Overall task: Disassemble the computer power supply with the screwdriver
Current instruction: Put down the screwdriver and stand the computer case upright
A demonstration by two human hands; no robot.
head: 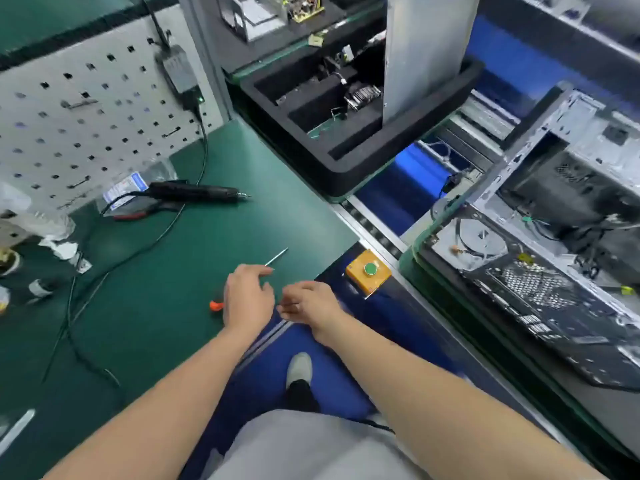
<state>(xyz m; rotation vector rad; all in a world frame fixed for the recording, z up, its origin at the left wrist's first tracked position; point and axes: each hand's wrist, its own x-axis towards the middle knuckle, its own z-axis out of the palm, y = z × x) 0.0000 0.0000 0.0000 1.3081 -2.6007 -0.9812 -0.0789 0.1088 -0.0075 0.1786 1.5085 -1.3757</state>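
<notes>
A manual screwdriver with an orange handle (216, 305) and a thin metal shaft (277, 259) lies on the green mat (156, 306) near its front edge. My left hand (246, 299) lies over its middle, with the fingers stretched along the shaft and the thumb held apart. Just to the right, my right hand (309, 305) hovers at the mat's edge with loosely curled fingers and nothing visible in it. An opened computer case (540, 216) lies on the conveyor to the right. I cannot pick out the power supply in it.
A black electric screwdriver (194, 192) with its cable lies further back on the mat, red-handled pliers (138, 215) beside it. A pegboard (86, 116) stands at the left. A black foam tray (346, 174) with parts sits ahead. A yellow box with a green button (369, 270) is by the conveyor.
</notes>
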